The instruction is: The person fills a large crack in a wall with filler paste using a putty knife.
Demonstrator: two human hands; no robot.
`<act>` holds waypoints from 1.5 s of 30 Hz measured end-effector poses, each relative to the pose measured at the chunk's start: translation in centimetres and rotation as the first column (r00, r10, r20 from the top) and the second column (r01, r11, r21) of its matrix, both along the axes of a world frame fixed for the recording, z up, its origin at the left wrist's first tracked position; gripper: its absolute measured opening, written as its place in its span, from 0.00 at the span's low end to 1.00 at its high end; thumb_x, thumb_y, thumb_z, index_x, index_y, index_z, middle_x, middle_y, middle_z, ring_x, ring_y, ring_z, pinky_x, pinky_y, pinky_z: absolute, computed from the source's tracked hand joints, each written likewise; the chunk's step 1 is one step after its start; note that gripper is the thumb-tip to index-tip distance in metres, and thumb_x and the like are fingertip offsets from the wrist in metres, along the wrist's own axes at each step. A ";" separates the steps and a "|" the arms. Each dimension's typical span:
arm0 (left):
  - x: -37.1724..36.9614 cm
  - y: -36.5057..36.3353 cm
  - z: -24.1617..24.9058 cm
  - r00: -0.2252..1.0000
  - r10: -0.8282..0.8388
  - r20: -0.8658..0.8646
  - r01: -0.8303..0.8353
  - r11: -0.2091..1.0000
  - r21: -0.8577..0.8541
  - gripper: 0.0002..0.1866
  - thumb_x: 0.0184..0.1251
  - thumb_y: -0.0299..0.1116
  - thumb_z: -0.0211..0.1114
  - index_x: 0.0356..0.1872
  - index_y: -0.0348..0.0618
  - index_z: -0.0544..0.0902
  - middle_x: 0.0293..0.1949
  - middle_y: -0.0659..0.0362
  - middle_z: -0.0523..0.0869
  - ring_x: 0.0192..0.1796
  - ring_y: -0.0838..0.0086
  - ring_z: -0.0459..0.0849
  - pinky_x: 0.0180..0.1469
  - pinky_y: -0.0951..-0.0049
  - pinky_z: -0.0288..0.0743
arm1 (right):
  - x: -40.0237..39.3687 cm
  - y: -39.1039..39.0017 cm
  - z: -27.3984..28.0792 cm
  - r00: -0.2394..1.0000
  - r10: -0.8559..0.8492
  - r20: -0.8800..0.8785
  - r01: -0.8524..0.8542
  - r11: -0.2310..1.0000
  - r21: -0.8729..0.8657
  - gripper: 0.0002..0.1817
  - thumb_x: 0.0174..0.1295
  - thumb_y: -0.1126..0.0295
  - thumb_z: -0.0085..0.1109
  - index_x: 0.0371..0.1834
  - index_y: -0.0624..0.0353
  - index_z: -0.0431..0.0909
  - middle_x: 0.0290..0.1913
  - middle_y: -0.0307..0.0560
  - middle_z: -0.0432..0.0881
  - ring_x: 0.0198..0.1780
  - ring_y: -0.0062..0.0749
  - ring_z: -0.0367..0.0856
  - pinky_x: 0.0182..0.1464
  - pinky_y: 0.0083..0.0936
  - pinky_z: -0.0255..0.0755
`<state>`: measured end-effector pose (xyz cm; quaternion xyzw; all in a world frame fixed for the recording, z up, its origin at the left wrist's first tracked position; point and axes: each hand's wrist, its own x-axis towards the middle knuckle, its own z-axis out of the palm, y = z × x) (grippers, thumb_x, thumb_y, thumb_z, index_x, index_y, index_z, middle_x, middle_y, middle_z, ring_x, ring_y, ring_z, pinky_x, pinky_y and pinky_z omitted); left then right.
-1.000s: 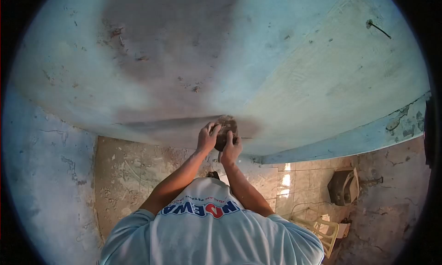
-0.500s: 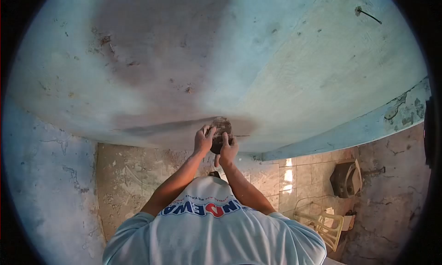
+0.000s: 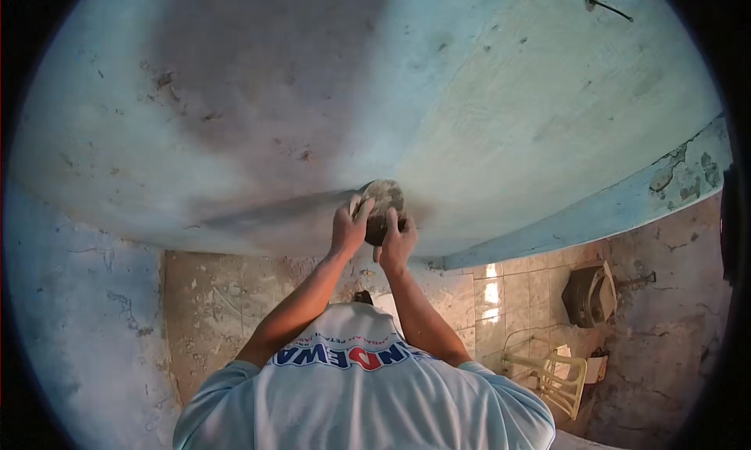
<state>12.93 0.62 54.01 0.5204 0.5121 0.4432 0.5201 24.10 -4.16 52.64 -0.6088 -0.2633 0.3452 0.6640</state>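
Observation:
A dusty, dark oval pad (image 3: 384, 200) is held up between my two hands against the blue-green wall (image 3: 469, 153). Its upper part looks pale with dust and its lower part is darker; the exact kind of tool cannot be made out. My left hand (image 3: 350, 227) grips the left edge, fingers closed around it. On the opposite edge, my right hand (image 3: 398, 240) is closed too, with the thumb on the near face. The side of the pad towards the wall is hidden, so contact with the wall cannot be confirmed. A shadow stretches left from the pad.
Below the wall lies a dusty tiled floor (image 3: 516, 294). A dark boxy object, perhaps an old television (image 3: 588, 294), and a yellowish plastic chair (image 3: 559, 376) stand at right. A short cable (image 3: 612, 9) sticks out of the wall at upper right.
Both hands and the pad have moved up along the wall and slightly to the right. More of the pad's pale, dusty face shows now. The view has shifted a little.

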 end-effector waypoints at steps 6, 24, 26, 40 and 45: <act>0.9 -0.7 -1.4 0.993 0.113 -0.027 -0.113 0.994 0.007 0.19 0.79 0.44 0.65 0.53 0.35 0.86 0.45 0.49 0.91 0.47 0.63 0.88 0.50 0.58 0.79 | -0.2 -0.3 -1.3 0.994 -0.066 0.087 0.070 0.997 -0.043 0.18 0.72 0.59 0.70 0.41 0.68 0.83 0.35 0.44 0.85 0.37 0.26 0.76 0.42 0.31 0.73; 0.8 -0.7 -0.8 0.996 0.085 -0.014 -0.085 0.996 -0.002 0.21 0.79 0.44 0.65 0.56 0.32 0.85 0.49 0.50 0.91 0.52 0.64 0.88 0.53 0.61 0.78 | -0.3 -0.4 -0.4 0.984 -0.088 0.156 0.103 0.990 -0.093 0.16 0.73 0.62 0.69 0.39 0.67 0.84 0.32 0.43 0.84 0.34 0.23 0.75 0.39 0.29 0.72; -0.3 -0.7 2.6 1.000 -0.003 0.025 0.003 1.000 0.004 0.21 0.79 0.44 0.65 0.53 0.32 0.85 0.44 0.51 0.90 0.46 0.67 0.86 0.49 0.60 0.77 | -0.4 0.6 1.9 0.997 -0.066 0.032 0.065 0.997 0.031 0.15 0.73 0.63 0.69 0.38 0.66 0.84 0.32 0.43 0.84 0.34 0.24 0.75 0.39 0.29 0.72; 0.2 -0.9 0.9 0.994 -0.009 0.108 0.007 1.000 0.020 0.19 0.81 0.44 0.63 0.54 0.35 0.85 0.43 0.57 0.89 0.45 0.74 0.83 0.48 0.66 0.76 | -0.1 -0.4 0.7 0.997 -0.009 -0.077 0.012 1.000 0.028 0.13 0.72 0.63 0.70 0.39 0.63 0.84 0.33 0.36 0.83 0.32 0.19 0.73 0.35 0.25 0.69; 1.3 -3.2 -2.7 0.984 0.123 0.125 -0.111 0.988 -0.103 0.20 0.83 0.45 0.61 0.54 0.35 0.85 0.44 0.59 0.89 0.47 0.75 0.82 0.49 0.65 0.76 | 1.7 -1.6 -1.9 0.992 0.123 0.043 -0.116 0.984 -0.138 0.12 0.72 0.64 0.71 0.39 0.63 0.84 0.33 0.36 0.82 0.34 0.18 0.73 0.36 0.23 0.69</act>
